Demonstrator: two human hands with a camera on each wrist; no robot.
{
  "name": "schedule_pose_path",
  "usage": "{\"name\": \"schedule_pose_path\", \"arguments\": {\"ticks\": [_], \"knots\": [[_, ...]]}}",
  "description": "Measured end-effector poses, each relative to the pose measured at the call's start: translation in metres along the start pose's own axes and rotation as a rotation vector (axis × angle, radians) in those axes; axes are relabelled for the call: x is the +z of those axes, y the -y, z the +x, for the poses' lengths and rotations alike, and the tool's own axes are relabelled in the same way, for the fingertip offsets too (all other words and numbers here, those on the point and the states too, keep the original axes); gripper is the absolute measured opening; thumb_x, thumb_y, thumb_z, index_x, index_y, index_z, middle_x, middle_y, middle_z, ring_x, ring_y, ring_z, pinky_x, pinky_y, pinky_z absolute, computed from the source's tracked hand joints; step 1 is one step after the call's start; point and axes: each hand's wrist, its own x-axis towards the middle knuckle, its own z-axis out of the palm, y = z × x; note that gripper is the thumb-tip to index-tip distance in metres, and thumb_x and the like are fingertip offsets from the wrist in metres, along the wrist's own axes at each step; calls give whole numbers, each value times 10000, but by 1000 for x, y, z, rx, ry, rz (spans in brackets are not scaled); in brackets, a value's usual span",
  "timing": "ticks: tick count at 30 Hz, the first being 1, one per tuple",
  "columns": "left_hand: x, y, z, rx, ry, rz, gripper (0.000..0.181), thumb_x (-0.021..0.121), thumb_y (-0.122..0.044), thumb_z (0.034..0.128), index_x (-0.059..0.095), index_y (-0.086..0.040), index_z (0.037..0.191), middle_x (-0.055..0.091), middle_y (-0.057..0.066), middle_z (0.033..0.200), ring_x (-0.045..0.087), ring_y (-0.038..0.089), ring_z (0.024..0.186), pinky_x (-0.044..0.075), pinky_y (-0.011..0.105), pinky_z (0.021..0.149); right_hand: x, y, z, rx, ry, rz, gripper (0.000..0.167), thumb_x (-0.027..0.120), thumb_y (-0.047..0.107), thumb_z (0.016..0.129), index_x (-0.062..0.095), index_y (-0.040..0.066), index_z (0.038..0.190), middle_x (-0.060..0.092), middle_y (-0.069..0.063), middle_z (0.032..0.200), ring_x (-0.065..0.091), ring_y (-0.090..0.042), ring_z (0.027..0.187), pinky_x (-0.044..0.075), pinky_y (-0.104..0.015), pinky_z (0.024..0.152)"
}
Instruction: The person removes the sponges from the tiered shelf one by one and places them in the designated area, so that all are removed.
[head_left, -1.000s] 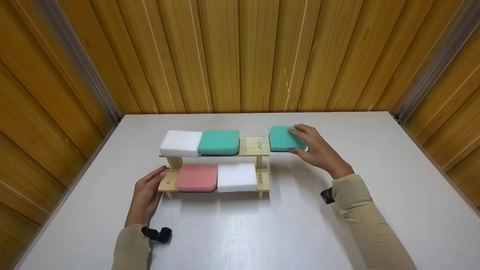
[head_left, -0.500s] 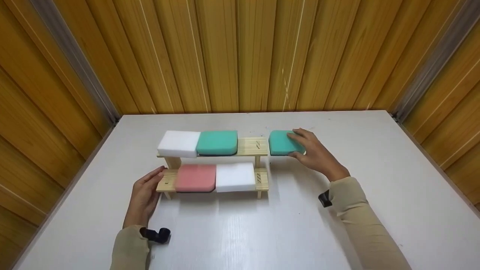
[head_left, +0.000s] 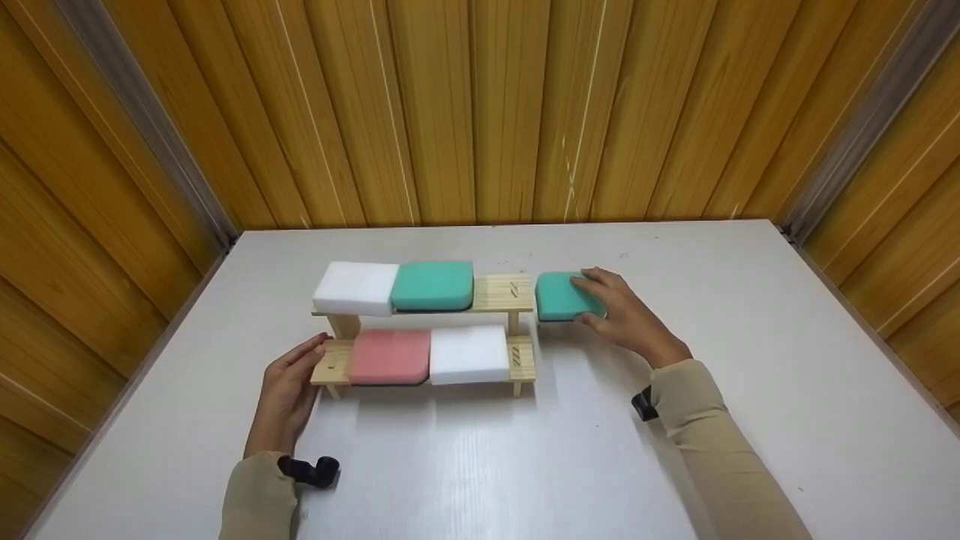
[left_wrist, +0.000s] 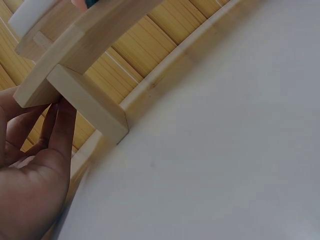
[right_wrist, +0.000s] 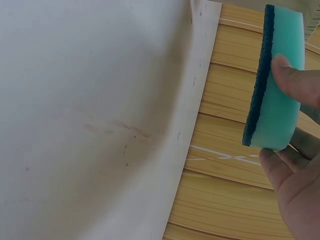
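Observation:
A two-tier wooden rack (head_left: 501,294) stands on the white table. On its upper tier sit a white sponge (head_left: 357,286) and a green sponge (head_left: 433,285); below lie a pink sponge (head_left: 390,355) and another white sponge (head_left: 469,353). My left hand (head_left: 285,390) holds the left end of the lower shelf, fingers tucked beneath the board (left_wrist: 50,70) in the left wrist view. My right hand (head_left: 630,319) grips a second green sponge (right_wrist: 280,85) between thumb and fingers, off the table. This sponge is just beyond the upper tier's right end, its dark scouring layer facing down.
The white table (head_left: 480,465) extends in front of the rack and out to both sides. Wood-patterned panels (head_left: 435,112) rise behind the table's back edge and along the sides. Black straps with small devices (head_left: 319,471) sit at the wrists.
My right hand and its green sponge have come nearer to me, lower in the head view, staying beside the upper tier's right end. The left hand keeps its place at the rack.

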Motion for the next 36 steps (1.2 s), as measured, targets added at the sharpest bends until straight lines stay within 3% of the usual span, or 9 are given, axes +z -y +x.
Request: {"name": "schedule_pose_path", "arguments": {"ticks": [11,18,25,29,36], "knots": [[-1,1,0,0,-6,16,224,700,-61,867,729,-156,1068,669,-82,1076,592,74,1122,483,207,1014,12,-4,-2,52,56,17,588,698,108,876,463,29,1408,359,-219,1490,269,-401,1416,280,-557,1163],[0,1,0,-6,-8,7,230,707,-59,860,726,-160,1067,645,-66,1116,502,145,1276,479,198,1016,15,-6,-4,80,76,38,582,684,99,884,453,32,1415,332,-212,1508,252,-400,1424,258,-558,1172],[-1,2,2,2,-2,40,286,693,-78,877,692,-142,1156,586,-25,1244,423,188,1360,474,190,1018,19,-8,-5,127,108,44,578,666,117,900,442,65,1430,306,-207,1527,231,-389,1437,230,-561,1181],[-1,2,2,4,-1,39,257,689,-76,879,708,-154,1124,584,-24,1241,454,168,1328,475,194,1018,20,-9,-3,161,140,45,576,654,132,908,434,85,1439,289,-198,1537,216,-388,1442,218,-569,1182],[-1,1,1,-5,-4,12,246,706,-77,865,727,-168,1092,649,-72,1119,591,75,1130,484,205,1012,22,-10,-2,186,174,53,569,650,124,909,438,76,1435,296,-196,1531,221,-399,1437,217,-572,1181]]}}
